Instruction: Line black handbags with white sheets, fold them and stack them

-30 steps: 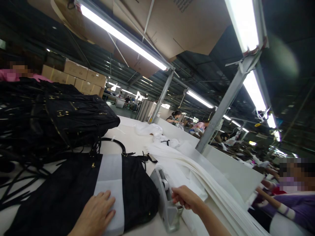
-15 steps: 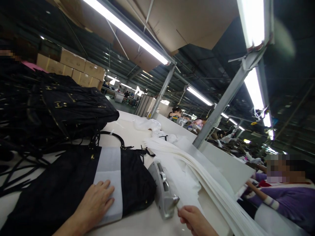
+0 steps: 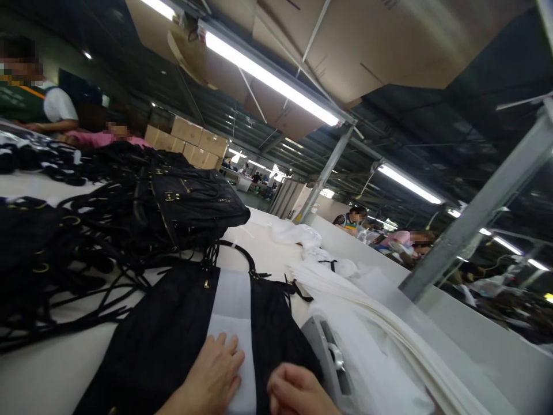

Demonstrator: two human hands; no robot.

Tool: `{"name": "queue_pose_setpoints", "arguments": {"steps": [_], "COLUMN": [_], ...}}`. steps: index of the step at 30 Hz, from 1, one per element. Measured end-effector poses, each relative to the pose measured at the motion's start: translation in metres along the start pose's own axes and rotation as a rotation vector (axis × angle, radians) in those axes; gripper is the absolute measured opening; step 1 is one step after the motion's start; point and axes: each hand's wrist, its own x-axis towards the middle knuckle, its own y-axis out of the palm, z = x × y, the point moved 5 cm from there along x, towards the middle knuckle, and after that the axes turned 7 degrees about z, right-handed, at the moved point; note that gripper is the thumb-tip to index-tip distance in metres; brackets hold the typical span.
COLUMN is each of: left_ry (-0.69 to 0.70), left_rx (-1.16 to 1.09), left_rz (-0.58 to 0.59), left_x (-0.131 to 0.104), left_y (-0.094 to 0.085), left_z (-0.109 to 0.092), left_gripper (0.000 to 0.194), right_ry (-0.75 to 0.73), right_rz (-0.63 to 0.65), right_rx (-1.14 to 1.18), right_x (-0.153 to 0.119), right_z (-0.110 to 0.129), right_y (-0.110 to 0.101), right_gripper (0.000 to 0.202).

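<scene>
A black bag (image 3: 168,340) lies flat on the white table, with a pale grey-white strip (image 3: 233,294) running down across its middle. My left hand (image 3: 218,369) rests on the strip and the black cloth beside it, fingers spread. Just right of the strip, my right hand (image 3: 298,389) is closed over the bag, its fingertips pinched; whatever is between them is too small to make out. A grey tape dispenser (image 3: 330,354) stands at the bag's right edge, partly behind my right hand.
Black bags with straps (image 3: 194,199) are piled at the left. A stack of white sheets (image 3: 389,323) lies right of the dispenser, beside a low white partition (image 3: 484,328). A person in a green apron (image 3: 26,104) is at the far left.
My right hand has moved left, from the front end of the tape dispenser to over the bag. My left hand stays on the strip. The view has turned left.
</scene>
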Motion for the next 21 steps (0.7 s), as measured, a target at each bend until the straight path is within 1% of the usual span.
{"name": "queue_pose_setpoints", "arguments": {"steps": [1,2,4,7,9,13,17,21], "left_ry": [0.001,0.006,0.027,0.022,0.009,0.048,0.065,0.045], "left_rx": [-0.008,-0.019,-0.051,-0.098,-0.103,-0.080,-0.102,-0.075], "left_rz": [0.001,-0.001,0.001,0.055,0.100,0.123,0.130,0.099], "left_x": [0.000,0.000,0.002,0.005,0.008,0.013,0.018,0.020], "left_y": [-0.001,-0.001,-0.001,0.000,-0.003,-0.012,-0.011,-0.010], "left_z": [0.000,0.001,0.003,0.005,0.005,0.002,0.001,0.001], "left_gripper": [0.038,0.037,0.036,0.038,0.041,0.043,0.052,0.046], "right_ry": [-0.020,-0.039,-0.036,0.000,-0.011,-0.064,-0.103,-0.148], "right_rz": [0.037,0.044,-0.002,-0.068,-0.078,-0.088,-0.099,-0.111], "right_rx": [0.148,0.271,0.365,0.283,0.254,0.222,0.208,0.192], "right_x": [0.017,0.035,0.069,0.110,0.126,0.135,0.136,0.139], "right_z": [0.013,0.025,0.040,0.044,0.040,0.030,0.025,0.023], "right_y": [0.008,0.013,0.017,0.016,0.014,0.013,0.014,0.013], "right_gripper": [0.041,0.040,0.039,0.034,0.029,0.023,0.023,0.024]}}
